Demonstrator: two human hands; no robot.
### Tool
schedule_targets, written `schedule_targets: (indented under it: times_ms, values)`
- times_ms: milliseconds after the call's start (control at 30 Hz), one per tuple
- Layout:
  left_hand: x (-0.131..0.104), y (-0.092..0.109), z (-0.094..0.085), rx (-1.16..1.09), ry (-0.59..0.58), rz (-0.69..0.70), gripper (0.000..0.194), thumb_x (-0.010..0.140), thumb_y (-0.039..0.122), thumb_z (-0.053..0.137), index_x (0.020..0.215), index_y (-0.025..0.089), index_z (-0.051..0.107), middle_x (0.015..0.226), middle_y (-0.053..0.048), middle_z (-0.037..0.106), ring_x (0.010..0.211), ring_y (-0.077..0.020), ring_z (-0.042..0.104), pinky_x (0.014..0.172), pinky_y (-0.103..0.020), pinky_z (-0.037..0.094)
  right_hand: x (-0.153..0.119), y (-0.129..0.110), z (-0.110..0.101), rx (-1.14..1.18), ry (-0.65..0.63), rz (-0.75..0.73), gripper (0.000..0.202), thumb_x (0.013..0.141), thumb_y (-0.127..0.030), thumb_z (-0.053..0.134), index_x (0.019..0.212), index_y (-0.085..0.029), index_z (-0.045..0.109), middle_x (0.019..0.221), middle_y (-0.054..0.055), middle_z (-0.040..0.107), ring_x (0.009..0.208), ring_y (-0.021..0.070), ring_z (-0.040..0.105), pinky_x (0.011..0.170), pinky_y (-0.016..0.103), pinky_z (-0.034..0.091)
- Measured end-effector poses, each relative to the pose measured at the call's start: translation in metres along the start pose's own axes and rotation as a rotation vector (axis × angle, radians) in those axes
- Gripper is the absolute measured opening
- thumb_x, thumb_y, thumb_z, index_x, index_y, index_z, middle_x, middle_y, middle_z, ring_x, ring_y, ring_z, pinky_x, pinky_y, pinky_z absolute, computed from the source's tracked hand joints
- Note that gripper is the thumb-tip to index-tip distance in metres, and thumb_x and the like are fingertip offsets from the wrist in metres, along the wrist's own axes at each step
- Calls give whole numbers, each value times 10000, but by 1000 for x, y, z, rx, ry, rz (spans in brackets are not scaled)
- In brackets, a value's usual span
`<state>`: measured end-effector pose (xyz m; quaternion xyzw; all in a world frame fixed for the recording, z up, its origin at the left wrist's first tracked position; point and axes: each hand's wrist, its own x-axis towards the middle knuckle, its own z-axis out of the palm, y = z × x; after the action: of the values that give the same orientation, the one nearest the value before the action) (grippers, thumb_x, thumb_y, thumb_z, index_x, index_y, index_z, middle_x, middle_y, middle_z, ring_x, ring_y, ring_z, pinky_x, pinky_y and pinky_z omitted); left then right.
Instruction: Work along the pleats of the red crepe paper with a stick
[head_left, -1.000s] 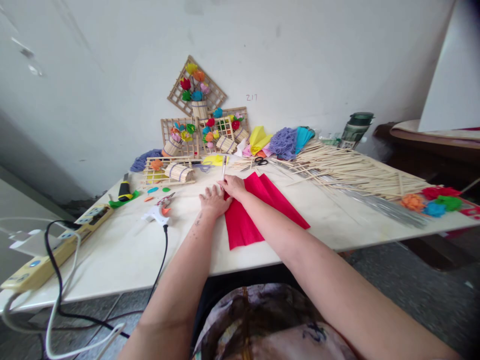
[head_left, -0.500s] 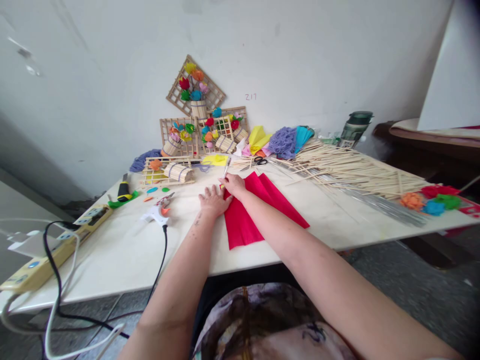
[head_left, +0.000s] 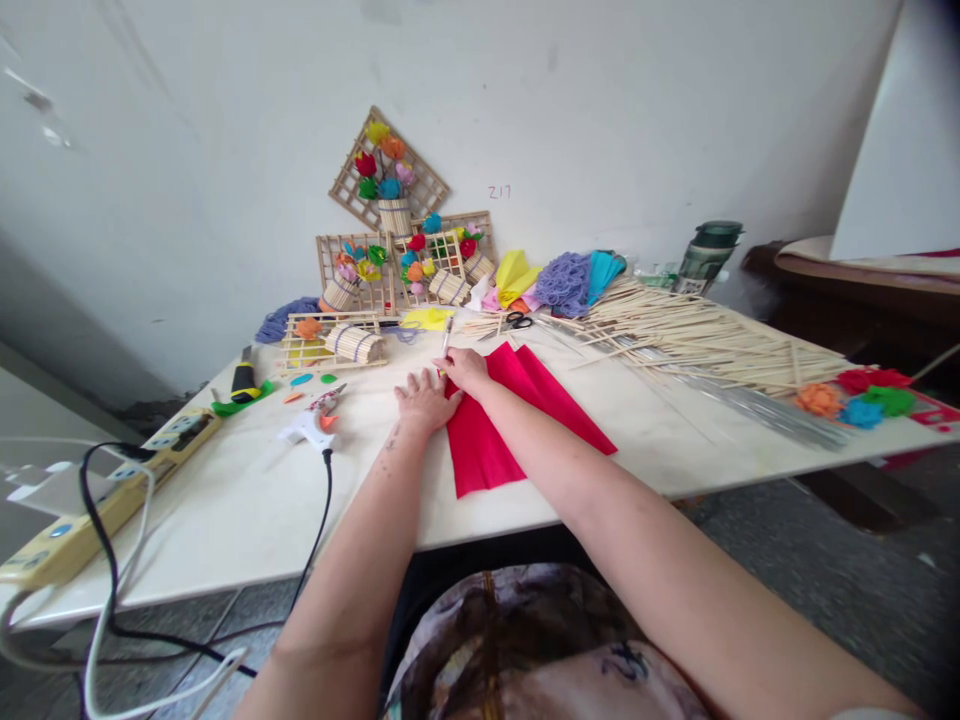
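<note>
Red crepe paper (head_left: pixel 486 440) lies folded on the white table in front of me. My right hand (head_left: pixel 463 370) is closed around a slim pen (head_left: pixel 447 335) at the paper's upper left corner; the pen stands tilted, its upper part showing above my fingers. My left hand (head_left: pixel 426 402) rests flat with fingers spread, beside that corner, its thumb at the paper's left edge. A small yellow bit shows between the two hands, mostly hidden.
Left of my hands lie a white glue gun (head_left: pixel 311 430), a utility knife (head_left: pixel 244 380) and a power strip (head_left: pixel 112 505) with cables. Stick frames with paper flowers (head_left: pixel 390 190) stand at the wall. Black scissors (head_left: pixel 517 320), purple yarn (head_left: pixel 564 284) and wooden sticks (head_left: pixel 697 330) spread rightward.
The view has shifted very slightly. My right hand and the pen have barely moved at the paper's corner; my left hand stays flat.
</note>
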<state>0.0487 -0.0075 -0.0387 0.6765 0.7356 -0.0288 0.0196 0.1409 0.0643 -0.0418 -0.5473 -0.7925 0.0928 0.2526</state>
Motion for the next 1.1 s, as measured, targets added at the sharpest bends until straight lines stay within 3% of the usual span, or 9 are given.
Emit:
schedule_targets:
  times_ms: [1100]
  values:
    - [0, 1, -1, -8, -4, 0, 727, 777, 634, 150, 1401, 260, 173, 1486, -70, 95, 1332, -353, 52, 1002, -610, 119, 0, -1, 0, 3, 1, -12, 406, 838, -519, 386, 980, -231, 634, 959, 60, 668, 888, 189, 598, 732, 269, 419]
